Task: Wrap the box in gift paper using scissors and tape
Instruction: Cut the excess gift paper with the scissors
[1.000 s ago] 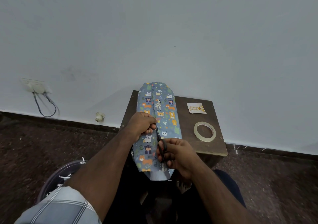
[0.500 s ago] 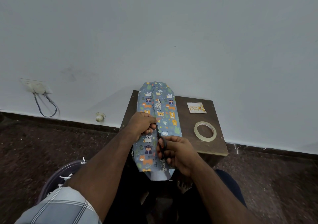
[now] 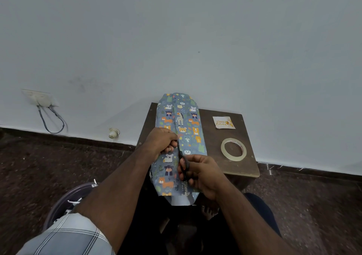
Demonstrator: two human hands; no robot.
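Head view showed the box (image 3: 181, 129) lying lengthwise on the left part of the bench (image 3: 215, 137), its near end overhanging the bench edge toward the person. Gift paper (image 3: 193, 117) already enclosed the long faces, and a seam ran down the middle of the top. The far end appeared folded in; whether it was taped could not be told. At the near end, loose paper projected past the box, white side showing.

The left hand (image 3: 161, 142) pressed down on the paper beside the seam, fingers curled over it. The right hand (image 3: 201, 173) gripped the scissors (image 3: 184, 161), fingers through the handles, blades pointing away along the seam under the left hand. What the blades were cutting was not resolvable.

The tape roll (image 3: 233, 149) lay flat on the right part of the bench, well apart from the box, near a birthday card (image 3: 223, 122).

Assessment: wrapping was roughly half complete. Trimming was in hand; taping the seam and closing the near end probably remained.
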